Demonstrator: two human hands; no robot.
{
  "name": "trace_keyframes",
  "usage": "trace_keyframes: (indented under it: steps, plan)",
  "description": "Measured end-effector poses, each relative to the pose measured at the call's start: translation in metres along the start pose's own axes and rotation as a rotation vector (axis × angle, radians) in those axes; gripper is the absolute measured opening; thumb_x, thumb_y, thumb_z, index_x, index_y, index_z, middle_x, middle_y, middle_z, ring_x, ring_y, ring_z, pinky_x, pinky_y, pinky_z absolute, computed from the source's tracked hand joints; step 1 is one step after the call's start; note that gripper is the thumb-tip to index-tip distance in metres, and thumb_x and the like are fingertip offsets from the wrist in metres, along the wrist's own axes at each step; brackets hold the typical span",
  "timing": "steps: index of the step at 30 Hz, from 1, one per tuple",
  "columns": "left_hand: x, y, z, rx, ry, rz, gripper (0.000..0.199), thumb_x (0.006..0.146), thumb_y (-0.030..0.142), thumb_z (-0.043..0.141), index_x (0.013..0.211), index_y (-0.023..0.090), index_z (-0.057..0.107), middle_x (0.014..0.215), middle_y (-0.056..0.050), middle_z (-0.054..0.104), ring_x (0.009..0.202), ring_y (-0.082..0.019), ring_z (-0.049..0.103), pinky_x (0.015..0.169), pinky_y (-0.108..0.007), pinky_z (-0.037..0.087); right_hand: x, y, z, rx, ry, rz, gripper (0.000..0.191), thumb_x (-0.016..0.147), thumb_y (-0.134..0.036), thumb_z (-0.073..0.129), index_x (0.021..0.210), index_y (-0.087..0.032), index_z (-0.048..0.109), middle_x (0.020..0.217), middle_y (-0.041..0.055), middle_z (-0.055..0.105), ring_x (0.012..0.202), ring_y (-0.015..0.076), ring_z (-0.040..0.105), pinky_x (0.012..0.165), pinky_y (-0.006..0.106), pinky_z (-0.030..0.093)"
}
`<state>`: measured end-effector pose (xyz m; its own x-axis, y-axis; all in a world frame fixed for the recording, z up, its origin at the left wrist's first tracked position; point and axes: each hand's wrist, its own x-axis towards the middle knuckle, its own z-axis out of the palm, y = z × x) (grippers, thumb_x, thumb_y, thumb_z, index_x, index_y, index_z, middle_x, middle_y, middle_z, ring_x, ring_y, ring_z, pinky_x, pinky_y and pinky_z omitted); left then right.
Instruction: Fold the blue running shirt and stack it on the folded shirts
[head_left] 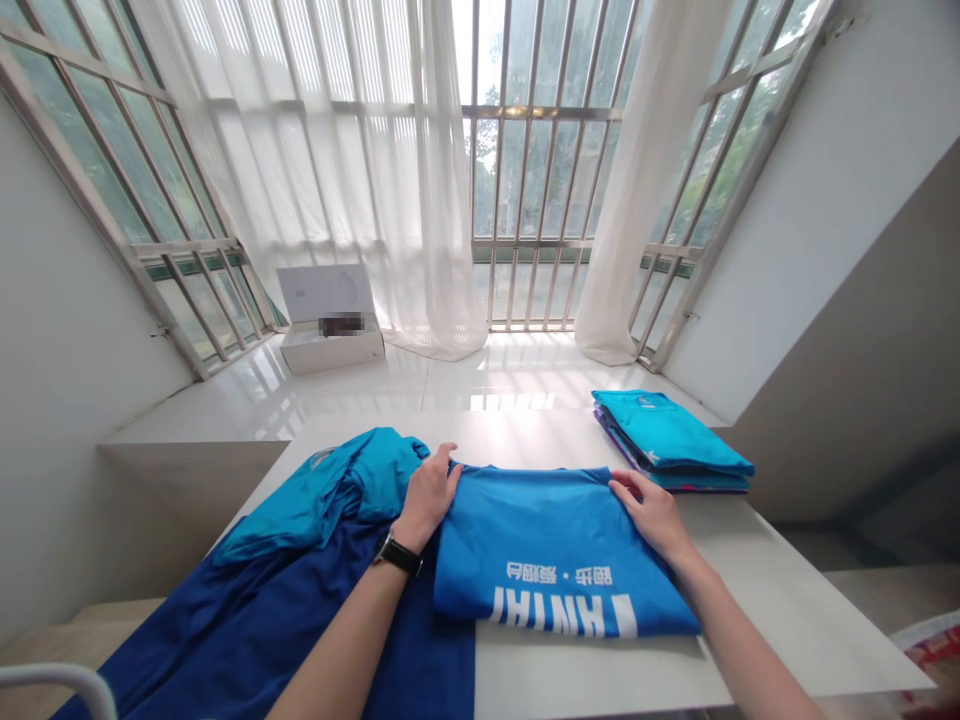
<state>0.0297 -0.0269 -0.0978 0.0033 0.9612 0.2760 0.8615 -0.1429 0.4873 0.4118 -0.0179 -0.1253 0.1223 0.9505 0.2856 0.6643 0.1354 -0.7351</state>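
Note:
A blue T-shirt [555,530] with white lettering, upside down from here, lies folded on the white table in front of me. My left hand [433,488], below a black wristwatch [397,553], grips its far left corner with the thumb on the cloth. At the far right corner, my right hand [646,505] pinches the fabric between thumb and fingers. To the left, a crumpled teal garment [337,490] rests on dark blue cloth [300,610], which partly runs under the T-shirt. Some fingertips are hidden behind the folded edge.
A stack of folded clothes [675,435], teal on top, sits at the table's right side. The white table [795,600] meets a glossy window ledge [450,385]. An open white box [334,345] stands on that ledge, near sheer curtains [420,200] and window bars.

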Motion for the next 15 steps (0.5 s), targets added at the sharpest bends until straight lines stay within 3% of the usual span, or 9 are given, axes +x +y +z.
trace_keyframes:
  steps: [3,5,7,10,12,15]
  plan:
    - [-0.004,0.005,-0.007,0.003,0.139,0.077,0.031,0.097,0.02,0.052,0.128,0.015,0.055,0.12,-0.012,0.068,0.109,-0.025,0.065,0.095,-0.036,0.05,-0.02,-0.018,-0.005,-0.006,0.048,-0.005,0.055,0.083,-0.061,0.051,0.109,-0.016,0.069,0.109,0.0159,0.074,0.096,0.0295,0.072,0.087,0.043,0.058]
    - [-0.008,0.013,-0.013,0.04,0.168,0.153,0.026,0.099,0.023,0.05,0.122,0.016,0.06,0.121,-0.012,0.067,0.114,-0.026,0.062,0.1,-0.039,0.048,-0.047,-0.036,-0.002,-0.085,0.034,-0.064,0.055,0.09,-0.06,0.047,0.117,-0.016,0.067,0.123,0.0163,0.069,0.111,0.0305,0.067,0.097,0.046,0.054]
    - [-0.015,0.023,-0.016,0.042,0.061,0.276,0.023,0.1,0.028,0.05,0.116,0.018,0.063,0.118,-0.01,0.069,0.113,-0.025,0.062,0.1,-0.039,0.047,-0.078,-0.053,0.008,-0.214,-0.066,-0.139,0.058,0.094,-0.061,0.043,0.128,-0.018,0.064,0.136,0.0145,0.063,0.129,0.0322,0.056,0.11,0.051,0.045]
    - [-0.025,0.032,-0.01,0.064,-0.189,0.478,0.026,0.097,0.035,0.056,0.118,0.021,0.065,0.125,-0.009,0.067,0.12,-0.026,0.059,0.106,-0.041,0.045,-0.113,-0.067,0.029,-0.439,-0.293,-0.14,0.075,0.092,-0.07,0.041,0.147,-0.021,0.051,0.154,0.0127,0.046,0.143,0.0358,0.039,0.117,0.055,0.036]
    - [-0.03,0.032,-0.004,0.113,-0.26,0.513,0.032,0.096,0.036,0.059,0.124,0.022,0.063,0.135,-0.011,0.062,0.128,-0.029,0.054,0.11,-0.045,0.041,-0.119,-0.067,0.039,-0.552,-0.375,-0.136,0.078,0.092,-0.073,0.038,0.152,-0.023,0.045,0.16,0.0111,0.037,0.148,0.0361,0.032,0.12,0.056,0.03]
    - [-0.034,0.03,0.001,0.159,-0.279,0.465,0.038,0.098,0.037,0.055,0.132,0.022,0.06,0.143,-0.013,0.056,0.132,-0.031,0.051,0.11,-0.049,0.04,-0.105,-0.058,0.039,-0.611,-0.422,-0.191,0.074,0.096,-0.07,0.033,0.155,-0.026,0.04,0.163,0.0081,0.029,0.151,0.0329,0.025,0.122,0.055,0.025]
